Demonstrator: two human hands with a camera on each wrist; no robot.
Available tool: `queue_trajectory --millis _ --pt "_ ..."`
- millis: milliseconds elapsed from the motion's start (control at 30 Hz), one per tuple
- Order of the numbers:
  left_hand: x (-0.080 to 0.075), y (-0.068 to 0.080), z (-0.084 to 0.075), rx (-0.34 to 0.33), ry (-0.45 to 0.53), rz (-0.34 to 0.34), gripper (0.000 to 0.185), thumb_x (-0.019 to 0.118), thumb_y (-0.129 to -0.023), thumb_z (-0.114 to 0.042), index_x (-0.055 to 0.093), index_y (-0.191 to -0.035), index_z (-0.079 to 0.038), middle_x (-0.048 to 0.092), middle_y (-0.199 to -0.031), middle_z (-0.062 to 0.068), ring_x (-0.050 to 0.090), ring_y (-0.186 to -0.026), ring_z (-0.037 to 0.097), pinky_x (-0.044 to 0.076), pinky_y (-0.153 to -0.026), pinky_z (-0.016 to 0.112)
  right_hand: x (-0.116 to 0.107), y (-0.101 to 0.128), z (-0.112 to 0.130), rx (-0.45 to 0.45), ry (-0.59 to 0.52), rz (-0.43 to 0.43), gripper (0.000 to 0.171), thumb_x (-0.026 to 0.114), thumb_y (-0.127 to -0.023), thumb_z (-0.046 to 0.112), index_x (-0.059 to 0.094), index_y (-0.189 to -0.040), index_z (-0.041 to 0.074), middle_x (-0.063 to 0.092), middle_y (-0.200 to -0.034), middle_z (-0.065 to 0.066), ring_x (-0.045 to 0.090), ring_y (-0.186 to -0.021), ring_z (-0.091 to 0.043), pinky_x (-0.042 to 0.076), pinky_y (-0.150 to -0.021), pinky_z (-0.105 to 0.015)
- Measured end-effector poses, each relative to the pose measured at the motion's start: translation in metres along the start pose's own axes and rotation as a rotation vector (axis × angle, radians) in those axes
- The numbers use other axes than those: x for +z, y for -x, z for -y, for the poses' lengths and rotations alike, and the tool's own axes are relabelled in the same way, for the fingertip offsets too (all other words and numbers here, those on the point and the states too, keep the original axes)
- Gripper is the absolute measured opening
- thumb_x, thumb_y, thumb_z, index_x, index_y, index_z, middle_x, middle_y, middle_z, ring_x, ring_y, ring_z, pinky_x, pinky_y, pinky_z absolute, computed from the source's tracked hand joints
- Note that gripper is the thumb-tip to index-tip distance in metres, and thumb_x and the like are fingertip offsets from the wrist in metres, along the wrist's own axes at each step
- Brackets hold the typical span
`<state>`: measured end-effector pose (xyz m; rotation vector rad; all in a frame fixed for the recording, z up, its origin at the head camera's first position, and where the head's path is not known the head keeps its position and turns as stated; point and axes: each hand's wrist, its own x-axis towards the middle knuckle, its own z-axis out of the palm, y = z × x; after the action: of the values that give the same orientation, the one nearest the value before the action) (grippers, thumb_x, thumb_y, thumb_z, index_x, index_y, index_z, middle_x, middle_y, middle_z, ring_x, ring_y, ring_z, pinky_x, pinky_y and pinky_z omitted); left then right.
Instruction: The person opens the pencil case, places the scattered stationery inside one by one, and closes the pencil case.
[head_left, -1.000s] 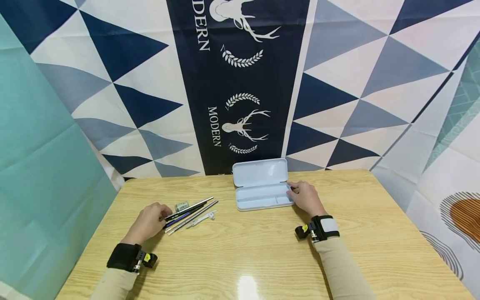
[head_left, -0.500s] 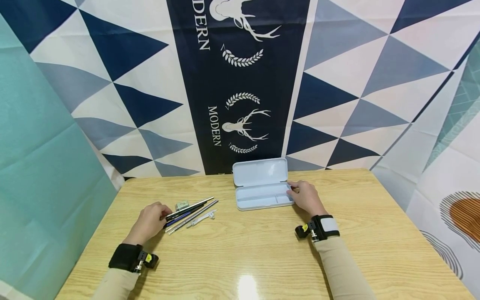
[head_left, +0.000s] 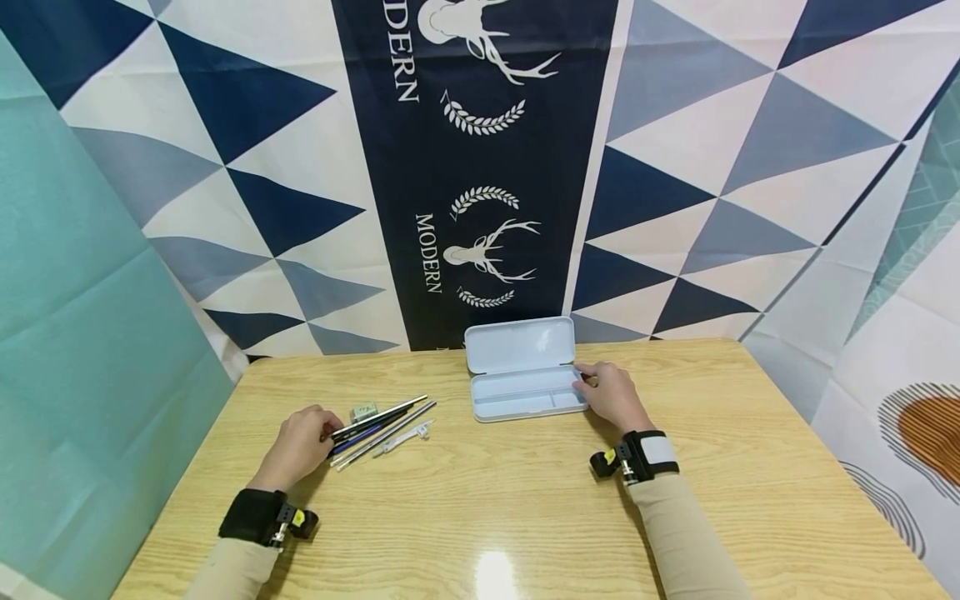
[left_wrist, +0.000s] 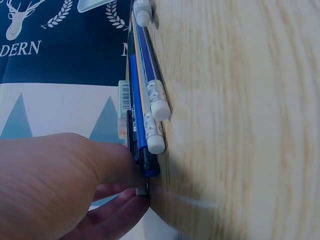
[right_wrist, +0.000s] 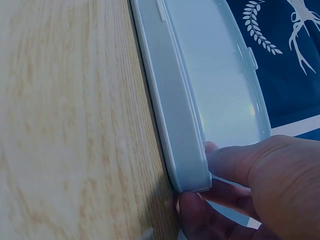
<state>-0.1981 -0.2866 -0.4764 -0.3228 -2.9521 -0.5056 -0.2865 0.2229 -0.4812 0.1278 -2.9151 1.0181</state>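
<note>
Your left hand (head_left: 300, 443) lies at the lower left of the head view, with its fingers curled around the near ends of a bundle of pens and pencils (head_left: 378, 423) on the wooden table (head_left: 525, 517). In the left wrist view the fingertips (left_wrist: 125, 205) pinch these ends. I think the pens are light, stiff and smooth, so they may roll or slide apart; it seems better to hold the bundle nearer its middle. A small eraser (head_left: 364, 411) lies just beside them. Your right hand (head_left: 611, 396) grips the right end of the open pencil case (head_left: 525, 392) in the middle of the frame. The case looks like light, hard plastic and will probably slide easily.
</note>
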Motion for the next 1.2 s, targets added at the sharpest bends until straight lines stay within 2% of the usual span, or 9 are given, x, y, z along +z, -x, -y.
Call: queue_trajectory --millis 200,433,733,1200 --pt "0.0007 0.0011 -0.0017 -0.022 0.018 0.002 0.019 0.076 -0.095 0.011 0.083 -0.108 -0.001 0.072 -0.097 0.012 0.069 -0.087 0.025 0.062 -0.081 0.046 0.0 0.0009 0.0009 0.001 -0.003 0.006 0.041 0.073 -0.109 0.01 0.07 -0.147 -0.005 0.075 -0.126 -0.032 0.075 -0.105 -0.037 0.06 -0.08 -0.04" --pt "-0.0006 0.001 -0.0027 -0.015 0.022 -0.012 0.019 0.075 -0.094 0.011 0.083 -0.107 0.0 0.073 -0.097 0.013 0.069 -0.086 0.025 0.061 -0.079 0.046 -0.0012 0.0013 0.002 0.003 -0.01 0.008 0.042 0.072 -0.109 0.01 0.069 -0.148 -0.005 0.074 -0.13 -0.033 0.071 -0.096 -0.031 0.053 -0.074 -0.032" --pt "-0.0041 0.0009 -0.0038 -0.023 0.019 -0.013 0.017 0.076 -0.094 0.01 0.083 -0.105 -0.001 0.073 -0.094 0.012 0.07 -0.084 0.025 0.061 -0.077 0.047 -0.0006 0.0023 0.0005 -0.003 -0.005 0.0 0.041 0.072 -0.109 0.009 0.07 -0.148 -0.005 0.074 -0.132 -0.034 0.076 -0.108 -0.04 0.062 -0.084 -0.045" --pt "-0.0088 -0.0019 0.0017 -0.015 0.019 -0.012 0.018 0.074 -0.092 0.01 0.083 -0.106 0.002 0.073 -0.095 0.014 0.069 -0.083 0.026 0.061 -0.078 0.049 -0.0004 0.0019 0.0015 0.012 -0.002 0.005 0.042 0.072 -0.109 0.01 0.069 -0.148 -0.004 0.074 -0.129 -0.033 0.075 -0.106 -0.038 0.061 -0.083 -0.043"
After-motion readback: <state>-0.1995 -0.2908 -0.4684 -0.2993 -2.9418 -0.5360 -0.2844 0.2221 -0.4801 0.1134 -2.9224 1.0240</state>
